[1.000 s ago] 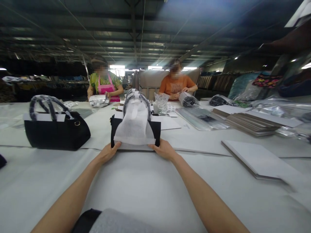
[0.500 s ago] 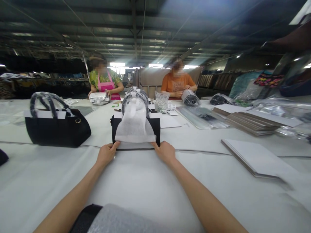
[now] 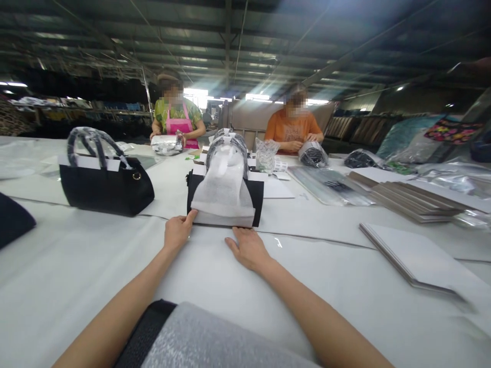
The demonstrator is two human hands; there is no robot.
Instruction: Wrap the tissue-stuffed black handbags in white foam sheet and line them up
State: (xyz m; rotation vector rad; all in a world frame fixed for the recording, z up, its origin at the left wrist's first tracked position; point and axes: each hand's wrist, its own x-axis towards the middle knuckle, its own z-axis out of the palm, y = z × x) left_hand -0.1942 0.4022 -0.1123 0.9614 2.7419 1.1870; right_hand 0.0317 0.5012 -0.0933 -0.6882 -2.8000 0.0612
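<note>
A black handbag (image 3: 257, 197) stands upright on the white table (image 3: 215, 286) in front of me, its handles wrapped and a white non-woven sheet (image 3: 224, 197) draped over its front. My left hand (image 3: 177, 231) touches the sheet's lower left corner, fingers curled at the bag's base. My right hand (image 3: 247, 248) lies flat on the table just below the bag's bottom edge, fingers stretched out, holding nothing.
A second black handbag (image 3: 105, 189) with wrapped handles stands to the left. Stacks of grey boards (image 3: 414, 202) and a flat white board (image 3: 416, 255) lie to the right. Two people work across the table with wrapped items. A dark object (image 3: 13, 220) sits at the far left.
My right hand has come off the bag's lower right corner and now lies flat on the table near the bag's middle. The view has shifted slightly left and down.
</note>
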